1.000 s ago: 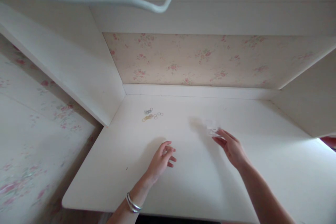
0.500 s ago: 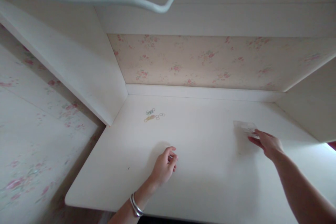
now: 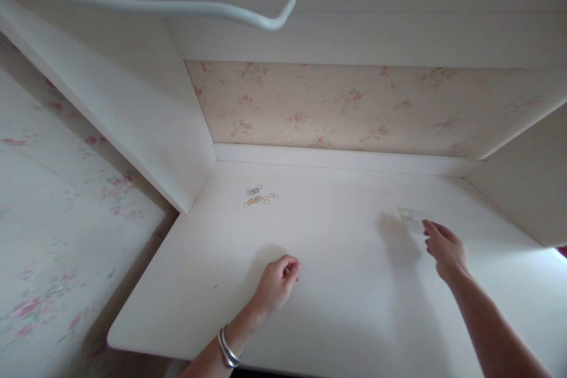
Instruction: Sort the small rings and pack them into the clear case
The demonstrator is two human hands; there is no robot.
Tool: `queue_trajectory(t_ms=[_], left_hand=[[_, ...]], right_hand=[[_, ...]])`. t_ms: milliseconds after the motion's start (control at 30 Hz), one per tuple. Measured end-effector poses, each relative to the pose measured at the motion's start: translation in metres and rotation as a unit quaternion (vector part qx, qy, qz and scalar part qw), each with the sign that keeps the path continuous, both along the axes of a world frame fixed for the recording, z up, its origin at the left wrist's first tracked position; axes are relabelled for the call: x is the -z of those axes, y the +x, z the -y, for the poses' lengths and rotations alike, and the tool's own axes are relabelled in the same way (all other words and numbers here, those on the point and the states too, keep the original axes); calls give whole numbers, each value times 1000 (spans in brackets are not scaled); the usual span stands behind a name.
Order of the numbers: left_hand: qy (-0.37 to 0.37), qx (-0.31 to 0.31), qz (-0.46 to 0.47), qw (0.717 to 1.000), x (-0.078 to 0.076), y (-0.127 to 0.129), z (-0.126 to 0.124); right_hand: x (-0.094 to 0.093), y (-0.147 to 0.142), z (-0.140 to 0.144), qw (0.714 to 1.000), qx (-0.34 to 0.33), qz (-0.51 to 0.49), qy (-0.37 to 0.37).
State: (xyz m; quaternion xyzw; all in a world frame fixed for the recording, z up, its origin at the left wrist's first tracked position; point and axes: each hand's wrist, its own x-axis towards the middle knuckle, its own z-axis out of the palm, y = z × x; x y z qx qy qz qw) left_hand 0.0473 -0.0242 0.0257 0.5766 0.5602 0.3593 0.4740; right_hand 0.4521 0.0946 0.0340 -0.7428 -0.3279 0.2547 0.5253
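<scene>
Left hand: my left hand (image 3: 278, 282) rests near the front middle of the tabletop (image 3: 336, 313), fingers curled into a loose fist — whether anything small sits inside I cannot tell. Two silver bangles (image 3: 227, 348) ring that wrist, right at the front edge.

Right hand: my right hand (image 3: 445, 248) is out toward the right side of the tabletop, fingertips pinching the near edge of a small clear plastic packet (image 3: 411, 217). The packet looks flat and see-through; I cannot make out its contents.

Packet's place: right half of the tabletop, about midway between front and back edges, apparently held just above the surface, casting a soft shadow to its left.

Far left corner: a small scatter of thin rings (image 3: 259, 196) — some yellowish, some bluish — lies loose near the back left corner, well apart from both hands.

Progress, as I judge it: the rings lie untouched, the packet is in hand, so most of the work looks to be ahead.
</scene>
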Motion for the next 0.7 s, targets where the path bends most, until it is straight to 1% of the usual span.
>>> queue_trajectory(t_ms=[133, 200, 267, 333, 367, 433, 500, 600, 700], left_hand=[[26, -7, -55, 998, -11, 5, -7], [44, 1, -74, 996, -16, 8, -13], [53, 13, -87, 995, -20, 11, -19], [59, 20, -104, 993, -20, 12, -24], [61, 23, -115, 991, -18, 13, -26], [67, 33, -142, 987, -12, 14, -27], [74, 46, -171, 981, -5, 14, -26], [86, 58, -200, 974, 3, 13, -24], [93, 61, -214, 971, 4, 13, -24]], right_hand=[[-4, -82, 30, 989, -143, -7, -32], [-5, -126, 47, 976, -214, -14, -29], [-4, -166, 63, 958, -285, -22, -33], [-1, -199, 76, 940, -341, -11, -30], [0, -213, 81, 933, -358, -1, -25], [5, -233, 89, 922, -386, 27, -13], [8, -245, 93, 909, -410, 70, 8], [12, -250, 94, 894, -432, 116, 26], [12, -249, 94, 887, -439, 140, 27]])
